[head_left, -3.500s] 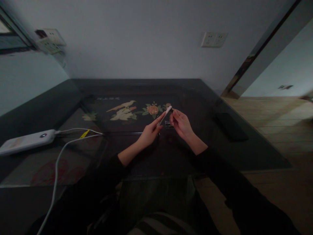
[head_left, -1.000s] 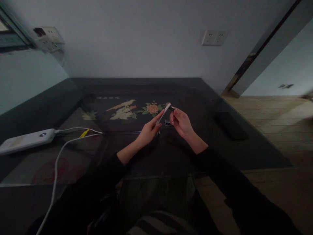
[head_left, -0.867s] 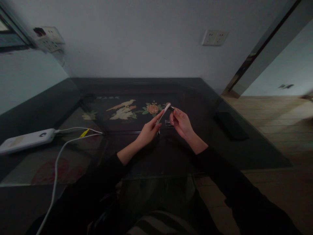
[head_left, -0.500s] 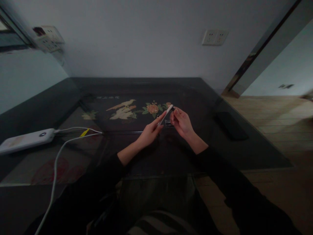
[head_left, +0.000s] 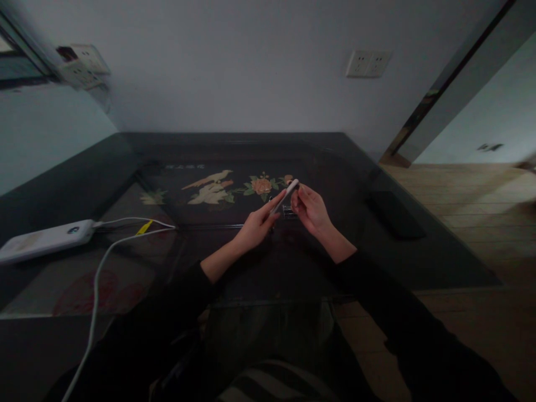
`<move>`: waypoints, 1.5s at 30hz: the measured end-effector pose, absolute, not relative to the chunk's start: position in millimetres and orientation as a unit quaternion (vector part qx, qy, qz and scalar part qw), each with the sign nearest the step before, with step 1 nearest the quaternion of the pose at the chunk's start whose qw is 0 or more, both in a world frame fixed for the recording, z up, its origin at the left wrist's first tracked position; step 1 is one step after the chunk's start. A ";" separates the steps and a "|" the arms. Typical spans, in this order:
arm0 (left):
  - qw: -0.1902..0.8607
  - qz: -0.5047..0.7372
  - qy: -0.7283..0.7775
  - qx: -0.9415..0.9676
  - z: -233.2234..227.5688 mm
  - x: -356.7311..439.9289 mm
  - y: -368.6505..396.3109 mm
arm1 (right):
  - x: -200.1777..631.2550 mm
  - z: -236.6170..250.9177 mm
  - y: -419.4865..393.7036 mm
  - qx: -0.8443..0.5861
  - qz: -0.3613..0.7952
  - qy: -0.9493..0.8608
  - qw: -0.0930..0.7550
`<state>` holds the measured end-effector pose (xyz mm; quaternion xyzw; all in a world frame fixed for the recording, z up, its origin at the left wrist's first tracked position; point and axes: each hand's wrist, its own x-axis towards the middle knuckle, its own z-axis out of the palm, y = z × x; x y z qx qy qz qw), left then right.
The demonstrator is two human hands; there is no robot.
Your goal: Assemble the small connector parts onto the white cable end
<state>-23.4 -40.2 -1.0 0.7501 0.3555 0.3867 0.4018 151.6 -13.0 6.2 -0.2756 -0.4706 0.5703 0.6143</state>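
Over the middle of the dark table, my left hand (head_left: 253, 229) is closed around a slim pale rod-like object (head_left: 288, 192), tilted up to the right. Its exact kind is too small and dim to make out. My right hand (head_left: 312, 207) is closed in a pinch close against the object's upper end, where a small dark bit shows. Whether that bit belongs to the rod or is a separate piece, I cannot tell. A small shiny item (head_left: 288, 211) shows between the hands, partly hidden by the right fingers.
The dark glossy table (head_left: 268, 268) bears a bird-and-flower picture (head_left: 213, 190). On the left lies a white power bank (head_left: 48, 240) with a white cable (head_left: 97, 279) trailing to the front edge. A flat black object (head_left: 396, 215) lies on the right. A wall with sockets (head_left: 368, 63) stands behind.
The pale object's upper end has shifted very slightly to the right. Both hands keep nearly the same place and grip.
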 end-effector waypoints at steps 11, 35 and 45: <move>0.403 0.398 0.373 0.735 -4.2 -25.0 -35.3 | 151.8 5.0 -11.9 -0.265 0.571 -0.474 0.616; 0.404 0.385 0.354 0.751 -1.9 -22.6 -39.7 | 151.3 6.1 -13.4 -0.284 0.566 -0.478 0.609; 0.399 0.401 0.376 0.734 -4.6 -25.9 -34.2 | 152.5 4.8 -12.3 -0.277 0.557 -0.491 0.609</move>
